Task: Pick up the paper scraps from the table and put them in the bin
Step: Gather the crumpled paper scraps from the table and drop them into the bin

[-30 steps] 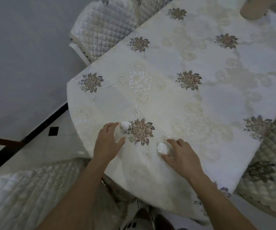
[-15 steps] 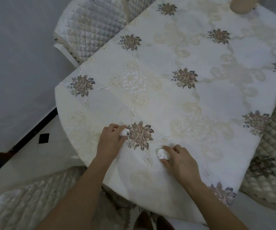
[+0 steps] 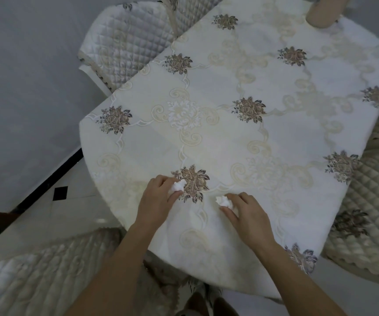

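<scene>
Two crumpled white paper scraps lie near the front edge of the table [image 3: 286, 137], which is covered by a cream floral tablecloth. My left hand [image 3: 156, 199] pinches the left scrap [image 3: 177, 185] between thumb and fingers, beside a brown embroidered flower. My right hand [image 3: 245, 213] has its fingertips closed around the right scrap [image 3: 222, 200], which still rests on the cloth. No bin is in view.
Quilted chairs stand around the table: one at the back left [image 3: 124, 42], one at the right [image 3: 370, 213], one at the front left [image 3: 35, 274]. A tan cylinder [image 3: 325, 10] sits at the far table edge. Tiled floor [image 3: 47, 213] lies to the left.
Both hands have closed their fingers onto the scraps; the left thumb and fingers now pinch the left scrap. The camera view has shifted slightly.
</scene>
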